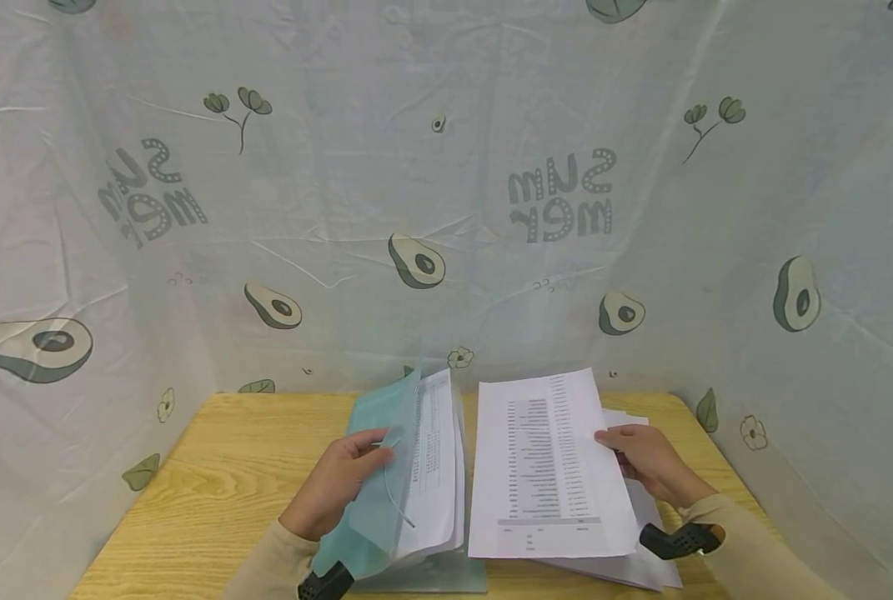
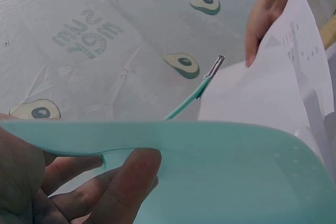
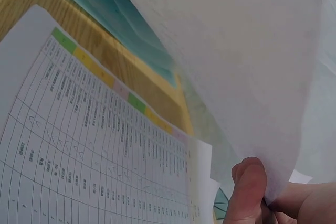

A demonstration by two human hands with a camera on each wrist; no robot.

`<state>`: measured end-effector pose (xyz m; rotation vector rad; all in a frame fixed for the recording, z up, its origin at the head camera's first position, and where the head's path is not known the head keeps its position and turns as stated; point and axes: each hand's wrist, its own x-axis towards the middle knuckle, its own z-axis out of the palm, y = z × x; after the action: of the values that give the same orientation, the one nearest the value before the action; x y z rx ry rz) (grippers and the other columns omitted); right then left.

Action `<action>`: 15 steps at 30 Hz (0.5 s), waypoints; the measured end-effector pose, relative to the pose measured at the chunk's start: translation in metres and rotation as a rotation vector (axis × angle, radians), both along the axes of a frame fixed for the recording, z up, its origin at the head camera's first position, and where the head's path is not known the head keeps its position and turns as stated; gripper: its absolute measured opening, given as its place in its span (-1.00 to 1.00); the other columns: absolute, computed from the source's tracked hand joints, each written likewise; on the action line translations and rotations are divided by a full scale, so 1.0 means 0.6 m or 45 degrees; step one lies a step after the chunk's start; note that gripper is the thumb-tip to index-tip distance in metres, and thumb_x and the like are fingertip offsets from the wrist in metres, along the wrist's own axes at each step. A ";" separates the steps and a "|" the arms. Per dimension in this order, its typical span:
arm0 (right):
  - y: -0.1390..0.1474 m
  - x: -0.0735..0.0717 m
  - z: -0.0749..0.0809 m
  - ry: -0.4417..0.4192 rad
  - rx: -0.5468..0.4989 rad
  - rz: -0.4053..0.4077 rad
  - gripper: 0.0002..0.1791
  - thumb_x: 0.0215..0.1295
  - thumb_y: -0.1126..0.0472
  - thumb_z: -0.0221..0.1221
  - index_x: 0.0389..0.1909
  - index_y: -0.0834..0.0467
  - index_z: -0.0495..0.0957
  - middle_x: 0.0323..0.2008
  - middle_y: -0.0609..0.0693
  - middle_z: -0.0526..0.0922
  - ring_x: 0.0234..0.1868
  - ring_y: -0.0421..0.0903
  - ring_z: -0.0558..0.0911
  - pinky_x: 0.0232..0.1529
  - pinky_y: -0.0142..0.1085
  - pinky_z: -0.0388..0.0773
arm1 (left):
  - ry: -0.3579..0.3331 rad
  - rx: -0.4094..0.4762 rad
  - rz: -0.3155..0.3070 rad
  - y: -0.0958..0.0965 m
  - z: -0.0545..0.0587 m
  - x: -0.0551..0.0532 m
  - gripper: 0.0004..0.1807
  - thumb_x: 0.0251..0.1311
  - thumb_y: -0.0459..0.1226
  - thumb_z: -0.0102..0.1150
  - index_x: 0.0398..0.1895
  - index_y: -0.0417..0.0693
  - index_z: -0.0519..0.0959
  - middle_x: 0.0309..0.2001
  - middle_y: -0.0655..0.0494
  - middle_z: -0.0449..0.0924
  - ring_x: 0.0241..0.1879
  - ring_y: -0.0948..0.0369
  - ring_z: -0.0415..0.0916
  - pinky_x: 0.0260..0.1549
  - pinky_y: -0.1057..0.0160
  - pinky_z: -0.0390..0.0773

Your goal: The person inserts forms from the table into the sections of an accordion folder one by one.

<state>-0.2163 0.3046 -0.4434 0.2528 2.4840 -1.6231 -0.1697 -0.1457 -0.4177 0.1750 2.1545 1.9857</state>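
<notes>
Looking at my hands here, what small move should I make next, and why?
Probably ease the printed sheet in your right hand leftward to the teal folder: your left hand holds it open, papers show inside, and the sheet is right beside it, above loose pages.

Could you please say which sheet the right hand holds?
The printed sheet beside the teal folder, its edge pinched; loose sheets lie beneath, other sheets inside the folder.
</notes>
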 end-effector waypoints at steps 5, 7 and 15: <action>-0.002 0.000 -0.001 -0.003 0.001 -0.002 -0.44 0.56 0.11 0.14 0.26 0.55 0.41 -0.27 0.04 0.71 -0.35 -0.10 0.64 -0.36 -0.28 0.64 | -0.005 0.012 -0.016 0.000 0.000 0.001 -0.43 0.47 -0.22 0.17 0.44 -0.31 0.41 0.11 -0.16 0.66 -0.14 0.15 0.66 -0.28 0.17 0.71; -0.005 0.000 0.000 -0.006 0.002 -0.006 -0.44 0.56 0.11 0.13 0.26 0.54 0.42 -0.26 0.05 0.71 -0.34 -0.10 0.63 -0.36 -0.29 0.63 | -0.009 0.017 -0.021 0.000 0.001 0.000 -0.43 0.47 -0.22 0.17 0.44 -0.31 0.41 0.11 -0.16 0.66 -0.13 0.15 0.67 -0.27 0.16 0.71; -0.021 0.002 -0.003 -0.017 -0.020 -0.005 -0.46 0.54 0.13 0.16 0.23 0.54 0.44 -0.28 0.04 0.68 -0.34 -0.10 0.60 -0.38 -0.31 0.59 | -0.010 0.027 -0.029 -0.001 -0.001 0.000 -0.41 0.47 -0.21 0.17 0.45 -0.33 0.39 0.14 -0.19 0.63 -0.09 0.12 0.66 -0.22 0.09 0.73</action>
<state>-0.2149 0.2923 -0.4449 0.2652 2.4617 -1.6363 -0.1698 -0.1461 -0.4183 0.1939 2.1177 1.9939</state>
